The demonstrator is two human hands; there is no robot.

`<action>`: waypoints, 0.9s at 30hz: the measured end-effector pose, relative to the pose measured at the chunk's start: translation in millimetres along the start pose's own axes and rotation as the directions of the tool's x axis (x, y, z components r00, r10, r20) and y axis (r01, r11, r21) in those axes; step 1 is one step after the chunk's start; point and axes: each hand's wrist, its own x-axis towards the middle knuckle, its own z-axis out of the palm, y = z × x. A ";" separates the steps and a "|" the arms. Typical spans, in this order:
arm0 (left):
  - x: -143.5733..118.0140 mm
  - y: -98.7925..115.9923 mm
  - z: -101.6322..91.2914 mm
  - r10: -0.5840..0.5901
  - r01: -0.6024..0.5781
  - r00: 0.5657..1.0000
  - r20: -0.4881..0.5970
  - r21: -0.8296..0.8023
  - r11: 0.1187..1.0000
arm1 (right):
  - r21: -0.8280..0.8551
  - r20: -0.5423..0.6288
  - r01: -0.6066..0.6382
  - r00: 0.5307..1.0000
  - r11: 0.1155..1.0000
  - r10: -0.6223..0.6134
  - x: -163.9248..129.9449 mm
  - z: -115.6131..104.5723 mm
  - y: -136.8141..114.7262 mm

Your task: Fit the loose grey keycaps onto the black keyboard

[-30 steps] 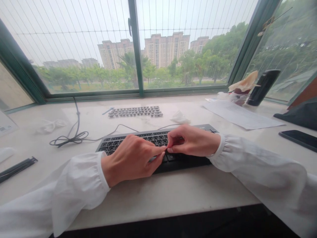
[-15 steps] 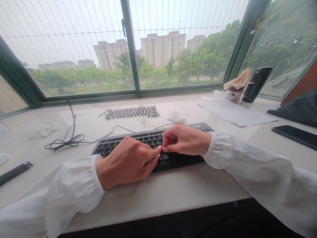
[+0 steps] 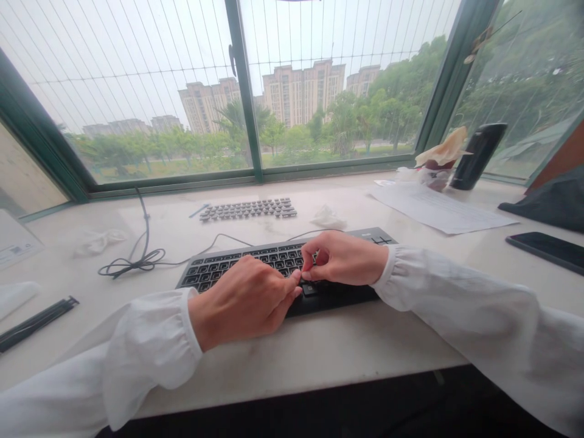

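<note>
A black keyboard [image 3: 269, 255] lies on the pale stone sill, with many of its keycaps off and square sockets showing. Over its lower middle, my left hand [image 3: 249, 302] is closed, thumb and forefinger pinched at the keys. My right hand [image 3: 344, 258] meets it from the other side, its thumb and forefinger tips pressed together and almost touching the left ones. Whatever small piece sits between the fingertips is too hidden to name. Loose keycaps [image 3: 249, 209] are laid out in rows behind the keyboard.
A coiled cable [image 3: 137, 263] lies left of the keyboard. Crumpled tissue [image 3: 327, 216] is behind it. On the right are a paper sheet [image 3: 438, 207], a phone [image 3: 547, 250] and a black bottle [image 3: 478, 157]. Dark strips [image 3: 39, 323] lie at the left, and a window stands behind.
The view has shifted slightly, so the scene sits a little further right and lower. Both hands keep their pinch at nearly the same spot on the keyboard.
</note>
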 end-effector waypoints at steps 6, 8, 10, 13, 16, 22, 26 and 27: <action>0.7 0.1 0.0 -0.001 0.001 1.000 -0.009 -0.011 1.000 | 0.057 0.024 0.021 0.999 0.998 -0.023 4.3 0.9 8.6; 1.0 0.2 0.3 -0.011 0.011 1.000 -0.005 -0.014 1.000 | 0.069 0.026 0.013 1.000 0.998 -0.015 5.4 1.4 10.6; 1.5 -0.1 0.4 -0.022 0.023 1.000 0.009 -0.019 1.000 | 0.074 0.029 0.005 1.000 0.997 -0.008 6.2 1.5 11.7; 2.4 -1.0 -0.5 -0.037 0.038 0.999 0.038 -0.027 0.999 | 0.071 0.036 0.003 0.999 0.997 -0.005 6.5 1.2 11.8; 3.2 -2.3 -1.7 -0.046 0.048 0.998 0.047 -0.036 0.998 | 0.073 0.040 0.003 0.999 0.997 -0.006 6.1 0.7 11.8; 0.4 -4.2 2.7 -0.030 0.028 0.999 -0.035 -0.061 0.998 | 0.096 0.049 0.038 0.998 0.995 -0.043 6.6 -1.0 13.8; -2.9 -3.0 7.2 -0.014 0.010 0.989 -0.145 -0.027 1.000 | 0.127 0.064 0.051 0.996 0.991 -0.060 7.8 -1.2 15.4; -3.4 -2.5 7.8 -0.014 0.012 0.987 -0.161 -0.012 1.000 | 0.135 0.067 0.053 0.996 0.989 -0.062 8.1 -0.8 15.8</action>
